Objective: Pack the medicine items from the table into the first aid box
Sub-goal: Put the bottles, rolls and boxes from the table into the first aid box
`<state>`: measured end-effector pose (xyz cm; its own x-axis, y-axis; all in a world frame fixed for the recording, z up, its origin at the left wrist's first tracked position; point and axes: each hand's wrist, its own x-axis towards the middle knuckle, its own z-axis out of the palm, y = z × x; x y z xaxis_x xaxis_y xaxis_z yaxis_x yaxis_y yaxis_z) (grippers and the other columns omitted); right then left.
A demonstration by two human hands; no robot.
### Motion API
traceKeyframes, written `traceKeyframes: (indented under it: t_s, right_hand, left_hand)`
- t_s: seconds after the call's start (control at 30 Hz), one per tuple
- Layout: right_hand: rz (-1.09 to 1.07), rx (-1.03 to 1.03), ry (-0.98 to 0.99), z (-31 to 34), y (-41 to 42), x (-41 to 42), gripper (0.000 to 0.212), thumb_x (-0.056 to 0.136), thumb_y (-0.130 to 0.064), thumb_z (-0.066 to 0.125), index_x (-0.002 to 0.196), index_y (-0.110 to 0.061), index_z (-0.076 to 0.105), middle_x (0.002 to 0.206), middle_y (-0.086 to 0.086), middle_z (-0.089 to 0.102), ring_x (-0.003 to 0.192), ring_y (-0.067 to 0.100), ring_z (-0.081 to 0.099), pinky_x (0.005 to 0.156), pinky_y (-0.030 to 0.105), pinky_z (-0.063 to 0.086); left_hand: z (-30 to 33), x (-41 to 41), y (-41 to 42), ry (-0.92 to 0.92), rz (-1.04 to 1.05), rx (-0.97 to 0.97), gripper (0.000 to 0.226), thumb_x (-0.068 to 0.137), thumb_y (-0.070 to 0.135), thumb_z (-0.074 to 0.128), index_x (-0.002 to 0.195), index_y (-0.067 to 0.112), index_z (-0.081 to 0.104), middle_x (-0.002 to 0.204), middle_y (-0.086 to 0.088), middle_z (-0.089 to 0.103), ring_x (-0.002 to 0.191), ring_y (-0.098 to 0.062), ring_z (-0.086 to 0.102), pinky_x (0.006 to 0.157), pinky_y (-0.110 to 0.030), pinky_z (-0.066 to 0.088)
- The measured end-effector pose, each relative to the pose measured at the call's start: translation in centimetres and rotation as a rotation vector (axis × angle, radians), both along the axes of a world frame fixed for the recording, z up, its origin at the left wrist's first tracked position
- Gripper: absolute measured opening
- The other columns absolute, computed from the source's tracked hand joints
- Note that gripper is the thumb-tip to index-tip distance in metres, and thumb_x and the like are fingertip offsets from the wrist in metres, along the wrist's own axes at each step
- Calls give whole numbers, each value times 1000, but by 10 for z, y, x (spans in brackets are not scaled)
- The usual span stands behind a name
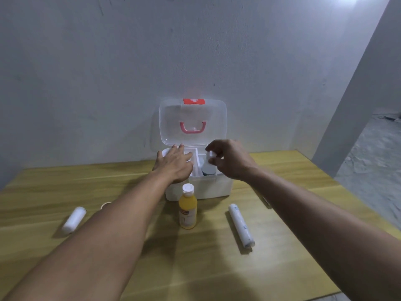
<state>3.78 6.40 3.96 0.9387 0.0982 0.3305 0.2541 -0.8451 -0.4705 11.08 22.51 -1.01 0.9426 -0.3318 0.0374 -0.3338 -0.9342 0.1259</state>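
A white first aid box (pixel 208 189) stands open at the back of the table, its clear lid (pixel 193 120) with a pink handle upright against the wall. My left hand (pixel 174 164) lies flat on the box's left rim, fingers spread. My right hand (pixel 230 159) hovers over the right compartment, pinching the white cap of a grey bottle (pixel 208 169) that stands inside. On the table in front sit a yellow bottle (pixel 188 208), a long white roll (pixel 241 225) to the right and a short white roll (pixel 73 219) to the left.
The wooden table (pixel 195 268) reaches to the grey wall behind the box. A small ring-shaped item (pixel 105 204) peeks out beside my left forearm. The table's right edge drops to a concrete floor (pixel 373 170).
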Motion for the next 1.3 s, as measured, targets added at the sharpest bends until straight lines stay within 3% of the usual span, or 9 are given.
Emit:
traceKeyframes:
  t_s: [0.13,0.37,0.53,0.63,0.8,0.9,0.97,1.1,1.3]
  right_hand:
    - [8,54,25,0,-1,2,33,87,-6,66,120,-5,64,116,13,69,91,16,62,83,24,51]
    - [63,-34,47,-7,-2,2,32,87,-6,66,119,-5,65,116,11,70,100,20,66,80,20,47]
    - [56,50,66,-14,-5,6,33,84,-9,71,116,-7,66,113,13,70,97,21,68,81,33,60]
    - [60,56,81,-13,-6,5,39,82,-13,74,119,-7,64,115,12,69,97,19,67,79,24,57]
    - [41,-34,6,-1,-5,-4,47,80,-17,76,124,-11,60,119,6,67,100,18,64,81,23,47]
    - [113,-55,-33,8,0,-17,34,79,-14,76,112,-13,68,108,3,72,90,11,65,77,18,49]
    - [219,-46,70,11,3,-25,30,76,-11,78,105,-12,71,101,2,73,82,8,66,73,15,53]
    - [325,-25,240,6,11,-32,41,69,-15,84,108,-15,71,102,-1,73,84,11,71,78,25,58]
    - [356,24,167,-9,23,-39,27,73,-21,82,97,-11,74,90,0,75,77,7,69,72,21,57]
  left_hand:
    - [1,0,-1,-1,-3,21,52,100,34,22,152,30,24,164,-4,1,151,-23,-1,117,-57,3]
    - [1,-1,-1,3,5,17,53,99,37,22,152,31,22,164,-3,0,151,-22,-1,117,-57,3]
    - [0,-1,-1,-1,4,26,53,100,39,21,152,31,22,164,-3,0,151,-22,-2,117,-57,3]
    - [0,-1,-1,2,3,28,53,100,39,21,152,31,20,164,-3,-1,151,-23,-2,116,-58,2]
    - [0,-1,0,-3,1,31,54,100,38,22,153,29,19,164,-4,-2,151,-23,-3,116,-58,3]
    - [1,0,-1,9,8,31,54,100,37,23,153,29,17,164,-3,-2,151,-23,-3,117,-58,2]
    - [1,1,-2,18,16,41,55,100,38,24,153,29,17,164,-2,-3,151,-22,-4,117,-57,2]
    - [1,0,-2,13,14,82,56,100,43,26,153,28,17,164,-3,-3,151,-22,-4,117,-57,3]
    - [1,2,0,20,3,103,57,100,45,26,153,26,17,164,-3,-5,151,-21,-5,118,-58,4]
